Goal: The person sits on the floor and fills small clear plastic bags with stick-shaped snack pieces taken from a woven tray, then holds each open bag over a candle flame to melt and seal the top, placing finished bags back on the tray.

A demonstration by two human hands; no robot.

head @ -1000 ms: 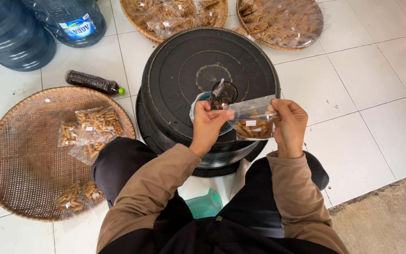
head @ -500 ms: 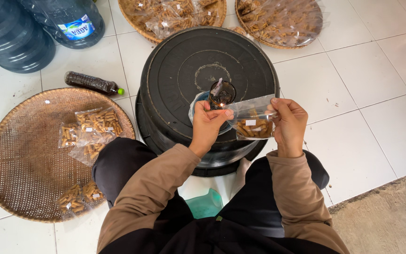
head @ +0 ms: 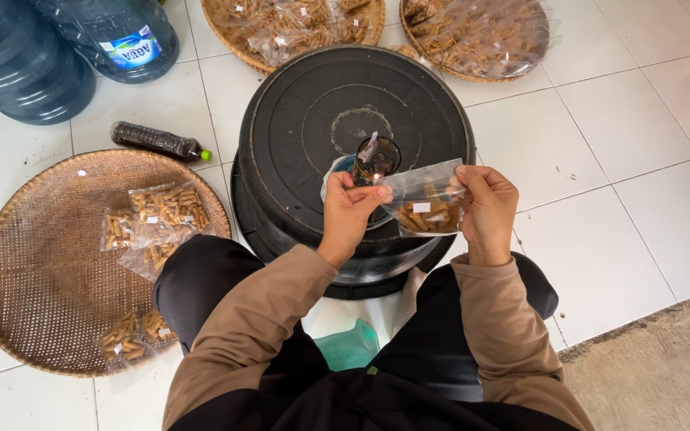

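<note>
L hand (head: 348, 214): pinching bag's left edge, by small flame.
R hand (head: 485, 209): gripping bag's right edge.
Bag (head: 425, 206): clear, brown sticks, white label, betw. hands.
Under hands: black tub (head: 305, 120).
Left: woven tray (head: 33, 271), more packs.
Floor (head: 640, 160): white tile.

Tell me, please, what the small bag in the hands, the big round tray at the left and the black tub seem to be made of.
Small bag: clear glossy plastic film, it seems; the snacks show through.
Round tray: woven bamboo or rattan, probably; tan, matt, open weave.
Black tub: moulded plastic, likely; dull sheen, raised rings.
</note>
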